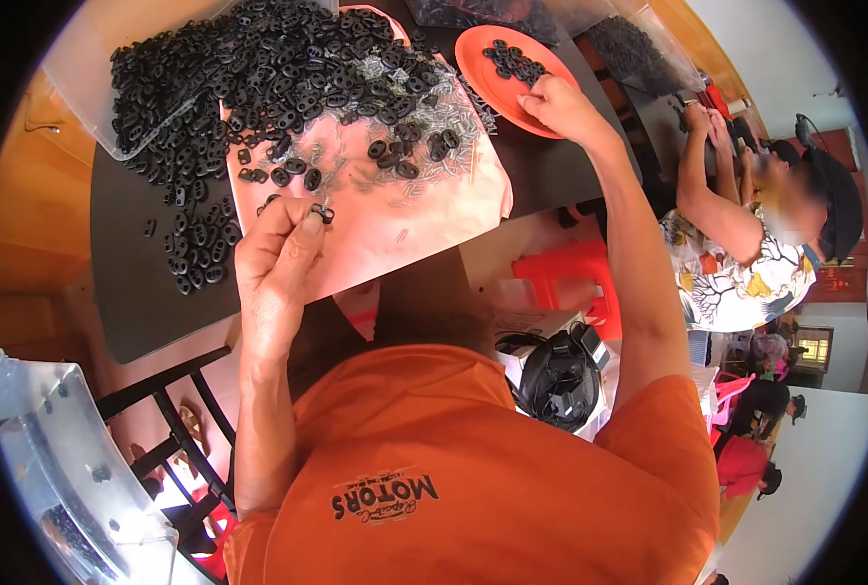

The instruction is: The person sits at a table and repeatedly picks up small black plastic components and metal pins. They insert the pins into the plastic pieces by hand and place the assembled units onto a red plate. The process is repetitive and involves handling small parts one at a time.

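Fingertips of the left hand (276, 255) cover part of the small black piece (323, 214), so its full outline is hard to make out. The inner side of the right hand (562, 105) is turned out of sight, and whether anything sits between its fingertips cannot be told. The clear bin (75, 73) at the upper left is partly hidden by a heap of black pieces (258, 58), and many of the small clear bits (463, 146) run together into a blur on the pink sheet (453, 210). A second clear bin (78, 439) is cut short by the dark rim of the view.

The left thumb and forefinger close in a narrow pinch on the black piece, above the near part of the pink sheet. The right hand's fingers are bent, with its thumb and forefinger over the orange plate (512, 102), just beside a cluster of black pieces (515, 63) lying there.

The held piece's exposed end, with an opening in it, points rightward from the fingertips; its long axis cannot be told surely. Loose pieces on the dark table (132, 273) lie with their long axes in mixed directions
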Demonstrator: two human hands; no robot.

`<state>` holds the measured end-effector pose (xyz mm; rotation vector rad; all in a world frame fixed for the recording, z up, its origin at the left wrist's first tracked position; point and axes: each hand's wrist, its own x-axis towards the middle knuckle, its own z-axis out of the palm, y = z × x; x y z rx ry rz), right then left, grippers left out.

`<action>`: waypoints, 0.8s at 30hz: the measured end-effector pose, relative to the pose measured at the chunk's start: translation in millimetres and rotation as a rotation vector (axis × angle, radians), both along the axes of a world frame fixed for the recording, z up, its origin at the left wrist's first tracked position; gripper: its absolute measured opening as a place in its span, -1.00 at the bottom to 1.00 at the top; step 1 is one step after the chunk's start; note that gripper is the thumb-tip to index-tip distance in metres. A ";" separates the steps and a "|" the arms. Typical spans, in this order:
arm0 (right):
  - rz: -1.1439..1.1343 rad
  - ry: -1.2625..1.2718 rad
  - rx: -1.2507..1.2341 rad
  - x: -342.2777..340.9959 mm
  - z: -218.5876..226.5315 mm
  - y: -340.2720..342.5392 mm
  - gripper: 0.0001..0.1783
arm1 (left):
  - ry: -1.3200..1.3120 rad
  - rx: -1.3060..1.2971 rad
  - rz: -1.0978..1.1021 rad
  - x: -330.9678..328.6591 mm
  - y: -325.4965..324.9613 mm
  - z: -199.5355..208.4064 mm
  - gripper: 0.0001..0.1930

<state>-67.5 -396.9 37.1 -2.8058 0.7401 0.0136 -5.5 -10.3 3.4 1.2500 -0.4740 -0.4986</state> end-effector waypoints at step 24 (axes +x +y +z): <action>0.196 -0.297 0.300 -7.7 8.0 -10.2 -0.82 | 0.032 0.046 0.065 -3.7 -5.5 -0.8 -0.95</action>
